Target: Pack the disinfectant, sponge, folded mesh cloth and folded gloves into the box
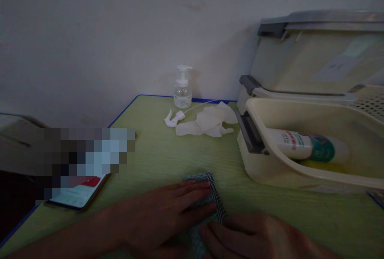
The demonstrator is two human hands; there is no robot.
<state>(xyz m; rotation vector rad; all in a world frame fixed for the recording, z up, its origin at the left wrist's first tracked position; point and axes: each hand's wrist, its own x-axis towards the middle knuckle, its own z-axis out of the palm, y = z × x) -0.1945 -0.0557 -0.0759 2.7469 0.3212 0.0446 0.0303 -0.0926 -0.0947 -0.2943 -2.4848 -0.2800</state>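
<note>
Apparently to keep it flat, left hand (159,215) lies open across the teal checked cloth (216,196) on the desk (150,153) | right hand (264,233) half-curled at its right side, grip cannot be told | pump bottle (183,94) and trigger spray head (173,120) sit back, likely leaving working room

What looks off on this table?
Spray head lies loose in front of the pump bottle, tube exposed, fitted to no bottle. Limp white sheeting, possibly a glove, lies crumpled beside it. No spill visible.

Dim, with soft wall shadows
</note>
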